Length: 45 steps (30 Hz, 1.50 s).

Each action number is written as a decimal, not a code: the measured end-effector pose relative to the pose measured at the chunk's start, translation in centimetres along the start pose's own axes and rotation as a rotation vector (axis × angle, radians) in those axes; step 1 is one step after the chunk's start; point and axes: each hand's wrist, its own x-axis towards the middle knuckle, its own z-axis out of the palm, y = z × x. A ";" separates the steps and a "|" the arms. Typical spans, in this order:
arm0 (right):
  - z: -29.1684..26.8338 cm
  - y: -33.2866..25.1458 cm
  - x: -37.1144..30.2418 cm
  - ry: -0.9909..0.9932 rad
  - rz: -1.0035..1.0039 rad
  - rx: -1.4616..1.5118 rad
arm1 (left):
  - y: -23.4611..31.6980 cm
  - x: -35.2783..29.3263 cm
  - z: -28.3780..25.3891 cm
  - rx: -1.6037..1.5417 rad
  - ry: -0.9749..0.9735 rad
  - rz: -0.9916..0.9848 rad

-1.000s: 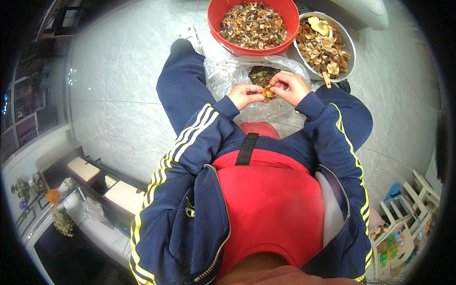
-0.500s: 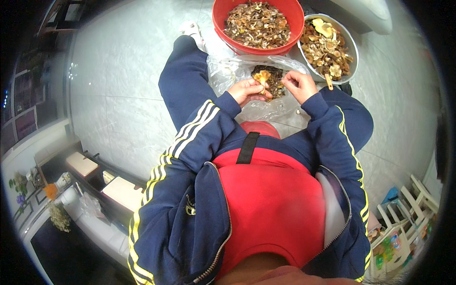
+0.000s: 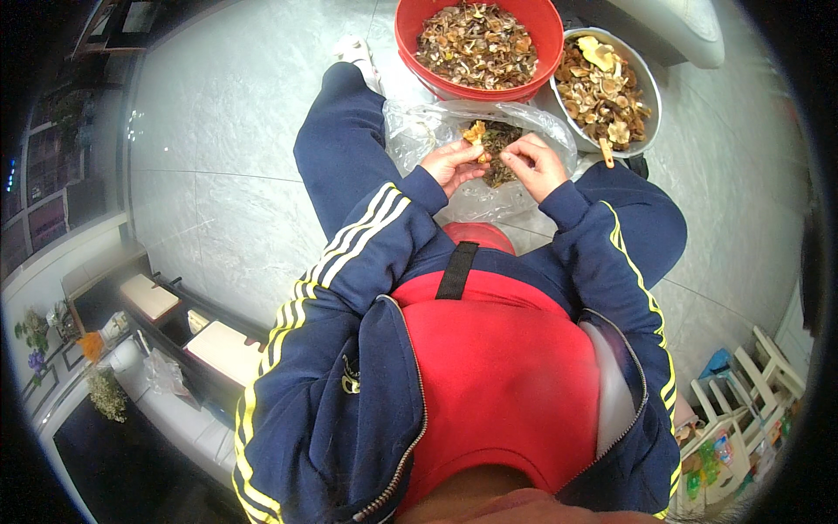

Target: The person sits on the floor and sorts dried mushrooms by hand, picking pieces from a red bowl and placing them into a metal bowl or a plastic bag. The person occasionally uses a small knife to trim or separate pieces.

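Note:
Between the thumb and fingers of my left hand [image 3: 453, 166] is an orange-yellow mushroom [image 3: 475, 133], its cap tipped up and its stem down by the fingers. Close on its right, my right hand [image 3: 534, 163] has thumb and forefinger pinched together near the stem; anything between those fingertips is too small to make out. Both hands are over a clear plastic bag [image 3: 417, 131] spread on the floor between my legs. Dark scraps and trimmings [image 3: 502, 138] lie in the bag, partly hidden by my hands.
Beyond the bag stands a red bucket [image 3: 403, 44] full of small brown mushrooms. To its right, a metal pot [image 3: 656, 109] holds larger mushrooms, with a yellow one on top. A wooden handle [image 3: 606, 154] sticks out at the pot's near rim. White racks [image 3: 742, 393] stand far right.
My right hand has moved left, closer to the mushroom. The mushroom has turned in my left hand, so its cap now shows more from the side.

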 end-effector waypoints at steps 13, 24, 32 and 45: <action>2.4 1.9 -0.6 -0.232 0.329 0.684 | -1.5 1.1 1.6 0.289 0.122 0.177; 2.1 2.3 -0.6 -0.178 0.449 0.983 | -1.5 0.9 1.9 0.406 0.074 0.235; -3.2 5.1 1.9 0.041 0.613 1.013 | -1.9 1.0 -0.2 0.443 0.114 0.045; -11.9 12.5 7.5 0.528 0.565 0.602 | -1.8 1.4 -1.2 0.474 0.091 0.103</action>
